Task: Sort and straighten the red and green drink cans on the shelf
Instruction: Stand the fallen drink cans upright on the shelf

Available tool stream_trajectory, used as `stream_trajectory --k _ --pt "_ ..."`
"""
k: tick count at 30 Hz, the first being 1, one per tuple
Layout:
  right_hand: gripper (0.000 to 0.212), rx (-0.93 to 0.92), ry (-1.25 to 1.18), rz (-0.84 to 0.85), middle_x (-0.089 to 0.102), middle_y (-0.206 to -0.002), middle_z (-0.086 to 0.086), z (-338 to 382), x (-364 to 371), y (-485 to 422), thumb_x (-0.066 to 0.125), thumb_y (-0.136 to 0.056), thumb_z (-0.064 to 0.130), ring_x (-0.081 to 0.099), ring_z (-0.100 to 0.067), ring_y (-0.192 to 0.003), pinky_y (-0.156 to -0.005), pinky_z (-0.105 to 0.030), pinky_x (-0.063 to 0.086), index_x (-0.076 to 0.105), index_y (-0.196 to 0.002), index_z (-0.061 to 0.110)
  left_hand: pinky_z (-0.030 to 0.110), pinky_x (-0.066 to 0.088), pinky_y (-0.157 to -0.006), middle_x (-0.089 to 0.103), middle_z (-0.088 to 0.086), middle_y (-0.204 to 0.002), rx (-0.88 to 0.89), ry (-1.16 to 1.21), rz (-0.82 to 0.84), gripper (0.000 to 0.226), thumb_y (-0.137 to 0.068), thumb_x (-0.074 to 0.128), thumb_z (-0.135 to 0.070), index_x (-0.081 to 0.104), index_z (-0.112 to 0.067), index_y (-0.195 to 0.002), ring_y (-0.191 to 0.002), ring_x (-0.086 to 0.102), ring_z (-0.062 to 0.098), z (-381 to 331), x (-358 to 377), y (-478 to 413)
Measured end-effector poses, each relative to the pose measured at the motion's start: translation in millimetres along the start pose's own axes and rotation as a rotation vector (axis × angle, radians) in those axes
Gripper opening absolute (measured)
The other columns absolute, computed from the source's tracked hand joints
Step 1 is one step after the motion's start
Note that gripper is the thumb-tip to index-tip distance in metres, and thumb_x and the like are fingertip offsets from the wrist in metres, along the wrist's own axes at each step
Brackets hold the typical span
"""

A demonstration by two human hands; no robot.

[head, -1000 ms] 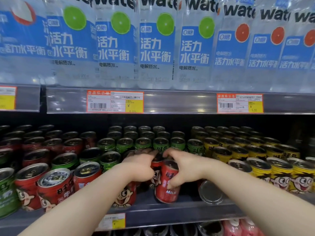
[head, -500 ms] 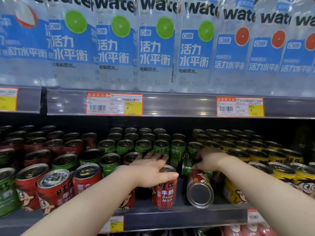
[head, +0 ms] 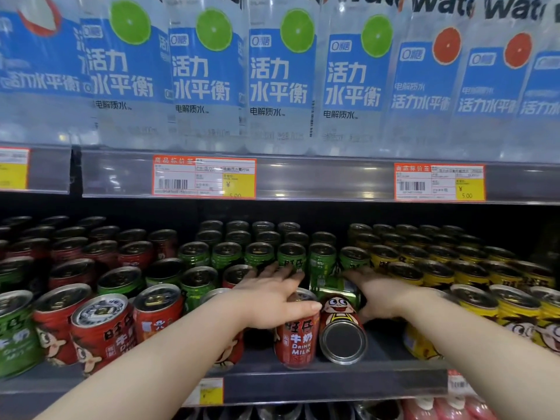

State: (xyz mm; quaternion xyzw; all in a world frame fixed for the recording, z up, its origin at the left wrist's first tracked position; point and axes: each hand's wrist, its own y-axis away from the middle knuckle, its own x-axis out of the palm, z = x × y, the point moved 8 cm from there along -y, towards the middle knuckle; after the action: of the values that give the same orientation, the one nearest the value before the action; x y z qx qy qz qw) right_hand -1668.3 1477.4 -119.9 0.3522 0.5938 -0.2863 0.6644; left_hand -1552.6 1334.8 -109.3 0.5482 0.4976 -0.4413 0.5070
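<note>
An upright red can [head: 298,338] stands near the front of the shelf [head: 333,381]. My left hand [head: 272,294] lies flat over its top, fingers spread toward the green cans [head: 257,256] behind, thumb across the rim. Right beside it a second red can [head: 342,331] lies on its side, its silver base facing me. Behind that one a green can [head: 333,287] also lies tipped over, and my right hand [head: 380,294] curls around its right end. More red cans [head: 103,331] stand at the left, with some green ones mixed in.
Yellow cans [head: 472,277] fill the shelf's right side. A green can [head: 15,338] stands at the far left front. The upper shelf rail [head: 327,180] with price tags hangs low over the cans, and water bottles [head: 278,74] stand above it.
Both hands let go of the front red cans. One red can now lies on its side. My right hand moved back to the tipped green can; my left hand settled on the upright red can.
</note>
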Motion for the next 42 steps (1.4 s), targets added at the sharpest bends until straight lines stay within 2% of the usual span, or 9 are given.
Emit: stream_trajectory --k 4,8,12,14,18,26,38,40,42 --pt "0.079 -0.018 -0.012 -0.120 0.038 -0.140 -0.005 4 0 0 0.073 -0.073 0.025 0.048 -0.024 -0.121 -0.099 -0.030 0.042 0.030 -0.140 0.023 0.048 -0.001 -0.116 -0.005 -0.003 -0.158 0.002 0.006 -0.002 0.079 -0.083 0.022 -0.074 0.003 -0.033 -0.148 -0.145 -0.009 0.019 0 0 0" --pt "0.045 -0.038 -0.092 -0.198 0.059 -0.120 -0.006 -1 -34 4 0.064 -0.077 0.018 0.054 -0.016 -0.094 -0.076 -0.024 0.044 0.050 -0.120 0.020 0.047 -0.001 -0.116 -0.005 -0.002 -0.158 0.006 0.008 -0.001 0.079 -0.083 0.022 -0.073 0.003 -0.032 -0.148 -0.145 -0.009 0.020 -1 -1 0" --pt "0.082 -0.020 0.088 -0.013 0.038 -0.146 -0.005 -3 -29 5 0.074 -0.072 0.031 0.043 -0.022 -0.127 -0.103 -0.032 0.039 0.031 -0.142 0.023 0.047 -0.001 -0.116 -0.005 -0.002 -0.158 0.008 -0.004 0.000 0.079 -0.083 0.021 -0.073 0.003 -0.032 -0.148 -0.145 -0.008 0.020 -2 0 1" --pt "0.091 -0.002 0.212 0.001 0.034 -0.147 -0.005 3 -11 6 0.076 -0.071 0.035 0.041 -0.024 -0.129 -0.102 -0.033 0.040 0.024 -0.145 0.024 0.046 -0.001 -0.116 -0.005 -0.002 -0.158 0.010 -0.009 -0.010 0.079 -0.083 0.021 -0.073 0.002 -0.032 -0.148 -0.145 -0.008 0.020 -2 0 2" --pt "0.081 0.041 0.280 -0.195 0.040 -0.136 -0.009 10 -1 4 0.073 -0.073 0.031 0.052 -0.027 -0.116 -0.092 -0.038 0.048 0.029 -0.139 0.018 0.046 -0.001 -0.116 -0.004 -0.002 -0.158 0.007 0.000 -0.014 0.079 -0.083 0.022 -0.073 0.003 -0.032 -0.148 -0.145 -0.008 0.020 -2 -2 2" --pt "0.084 0.099 -0.164 -0.131 0.043 -0.135 -0.006 -12 -36 9 0.074 -0.067 0.024 0.050 -0.023 -0.116 -0.090 -0.029 0.047 0.029 -0.138 0.021 0.046 -0.001 -0.116 -0.004 -0.003 -0.158 0.007 0.006 -0.011 0.079 -0.083 0.022 -0.073 0.004 -0.032 -0.148 -0.145 -0.008 0.020 -1 -1 1" --pt "0.032 0.062 -0.123 -0.369 0.053 -0.125 -0.004 -10 -57 25 0.059 -0.086 0.030 0.055 -0.023 -0.109 -0.092 -0.035 0.048 0.057 -0.117 0.024 0.044 -0.002 -0.116 -0.005 -0.003 -0.158 0.010 0.005 -0.006 0.078 -0.084 0.022 -0.073 0.003 -0.032 -0.148 -0.145 -0.009 0.019 -3 -2 4" --pt "0.033 0.001 -0.231 -0.291 0.059 -0.121 -0.002 0 -55 38 0.060 -0.085 0.041 0.057 -0.019 -0.106 -0.091 -0.032 0.049 0.058 -0.114 0.026 0.044 -0.002 -0.116 -0.005 -0.002 -0.158 0.005 0.000 -0.005 0.079 -0.084 0.021 -0.073 0.003 -0.032 -0.148 -0.145 -0.008 0.020 -4 -2 3" --pt "0.060 -0.105 -0.226 -0.039 0.048 -0.136 0.003 21 -31 52 0.061 -0.078 0.057 0.049 -0.016 -0.120 -0.100 -0.027 0.042 0.047 -0.130 0.030 0.043 -0.002 -0.116 -0.005 -0.002 -0.158 0.004 -0.003 -0.003 0.079 -0.084 0.021 -0.072 0.003 -0.031 -0.148 -0.145 -0.008 0.020 -4 -2 4"
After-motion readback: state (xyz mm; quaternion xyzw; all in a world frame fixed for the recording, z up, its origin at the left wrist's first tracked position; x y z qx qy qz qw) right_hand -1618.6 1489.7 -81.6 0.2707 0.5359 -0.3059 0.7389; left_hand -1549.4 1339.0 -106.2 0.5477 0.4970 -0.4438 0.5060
